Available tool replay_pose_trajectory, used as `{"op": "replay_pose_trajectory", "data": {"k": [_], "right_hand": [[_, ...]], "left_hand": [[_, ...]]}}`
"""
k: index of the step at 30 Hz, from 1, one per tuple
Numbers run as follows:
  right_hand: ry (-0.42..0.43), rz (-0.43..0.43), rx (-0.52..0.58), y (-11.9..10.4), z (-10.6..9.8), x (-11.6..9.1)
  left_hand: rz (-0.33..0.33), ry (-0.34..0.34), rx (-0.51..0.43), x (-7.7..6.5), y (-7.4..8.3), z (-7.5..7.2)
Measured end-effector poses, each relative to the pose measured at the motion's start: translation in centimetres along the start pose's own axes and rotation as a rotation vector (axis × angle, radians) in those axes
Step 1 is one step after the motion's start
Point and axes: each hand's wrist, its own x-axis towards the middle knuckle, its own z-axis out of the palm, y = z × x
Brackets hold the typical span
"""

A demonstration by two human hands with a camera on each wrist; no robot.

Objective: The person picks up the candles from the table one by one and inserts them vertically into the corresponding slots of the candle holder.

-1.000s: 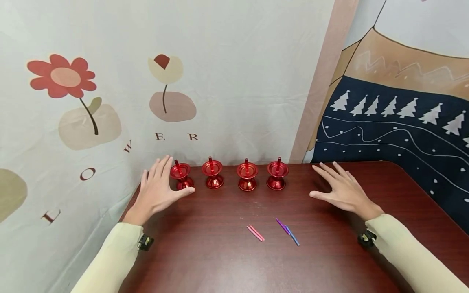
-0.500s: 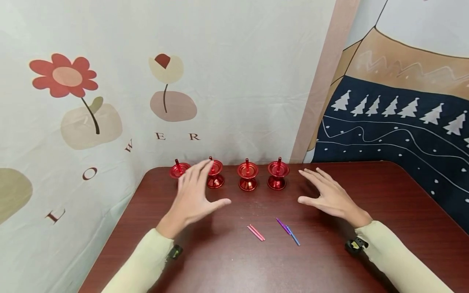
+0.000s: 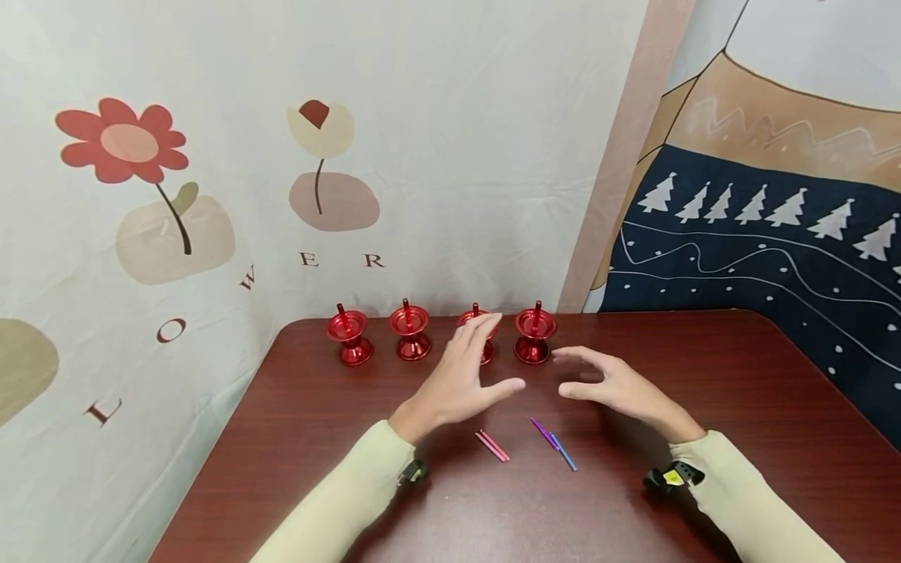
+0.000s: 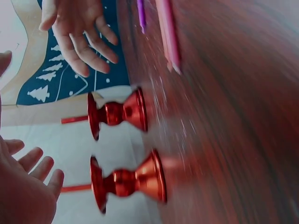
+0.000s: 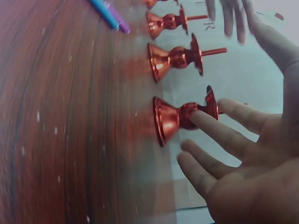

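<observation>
Several shiny red candle holders, each with an upright post, stand in a row at the table's back. My left hand (image 3: 457, 379) is in front of the third holder from the left (image 3: 488, 349), partly covering it in the head view; its fingers are extended, thumb apart. My right hand (image 3: 622, 391) hovers with spread, relaxed fingers just right of the rightmost holder (image 3: 533, 349); in the right wrist view the fingers overlap that holder (image 5: 168, 121). Neither hand holds anything. Between and below the hands lie two thin pink candles (image 3: 493, 446), a purple one (image 3: 543, 432) and a blue one (image 3: 564, 453).
The dark red-brown table (image 3: 317, 438) runs up to a pale cloth backdrop (image 3: 457, 156) printed with flowers and letters. A navy cloth (image 3: 760, 258) with white trees hangs at the right. The two left holders (image 3: 411, 332) stand uncovered.
My left hand has swept rightward along the row, from the leftmost holder to the third. My right hand has shifted left and slightly nearer. The holders and candles have stayed put.
</observation>
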Motion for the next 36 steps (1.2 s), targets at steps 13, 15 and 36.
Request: {"op": "replay_pose_trajectory", "data": {"k": [13,15,36], "right_hand": [[-0.226,0.006,0.187,0.5,0.8,-0.9],[-0.258,0.008,0.189,0.6,0.9,-1.1],[-0.203,-0.122,-0.009,0.8,2.5,-2.0]], "left_hand": [[-0.158,-0.079,-0.178,4.6,0.6,3.7],[-0.194,-0.089,-0.195,5.2,0.3,4.1],[-0.459,-0.156,-0.397,8.3,-1.1,6.3]]}}
